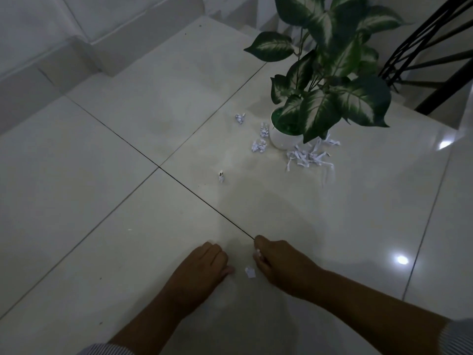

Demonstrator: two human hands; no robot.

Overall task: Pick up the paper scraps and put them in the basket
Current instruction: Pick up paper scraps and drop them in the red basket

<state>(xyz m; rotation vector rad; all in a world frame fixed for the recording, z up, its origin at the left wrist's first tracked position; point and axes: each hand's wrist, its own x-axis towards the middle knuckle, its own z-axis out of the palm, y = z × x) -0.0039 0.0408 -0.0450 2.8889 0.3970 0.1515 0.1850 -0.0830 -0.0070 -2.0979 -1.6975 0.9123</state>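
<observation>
Both of my hands rest low on the pale tiled floor. My left hand (204, 265) is curled with fingers together and nothing visible in it. My right hand (277, 262) is closed, with a bit of white paper pinched at its fingertips. A small white scrap (250, 272) lies on the floor between the two hands. Farther off lie a tiny scrap (221, 176), three crumpled paper balls (240, 118) (264, 130) (258, 146) and a pile of shredded strips (311, 155) beside the plant pot. No basket is in view.
A leafy plant in a white pot (282, 139) stands among the scraps at the upper right. Black metal railing bars (430, 49) rise behind it. A white wall with a step-like ledge (64, 55) runs along the upper left.
</observation>
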